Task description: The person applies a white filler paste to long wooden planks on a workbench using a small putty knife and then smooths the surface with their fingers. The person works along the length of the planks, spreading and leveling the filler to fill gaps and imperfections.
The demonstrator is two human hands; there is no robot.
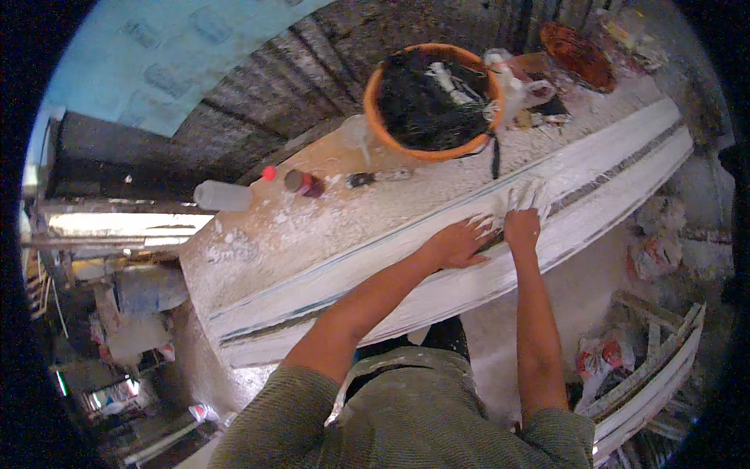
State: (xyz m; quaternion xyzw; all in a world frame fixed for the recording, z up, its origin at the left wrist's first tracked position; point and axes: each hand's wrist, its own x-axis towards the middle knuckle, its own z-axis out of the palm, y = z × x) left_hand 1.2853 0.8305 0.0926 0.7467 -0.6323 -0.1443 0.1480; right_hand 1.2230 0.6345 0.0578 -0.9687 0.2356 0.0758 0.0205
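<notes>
A long, white, plaster-coated moulding [422,293] with a dark lengthwise groove lies slantwise across the table in front of me. My left hand [461,241] rests on it near the groove, fingers spread and their tips coated white. Just to its right, my right hand [522,223] reaches forward onto the same surface. Its fingers seem stretched out, but thick white paste covers them and blends with the moulding, so their outline is blurred. No tool shows in either hand.
Behind the moulding stands an orange-rimmed tub [373,117] of dark fibrous stuff. A translucent plastic bottle [223,196], a small dark red jar [303,184] and a red cap [269,173] lie on the powdery table [305,242]. Another long white piece [652,383] sits low at right.
</notes>
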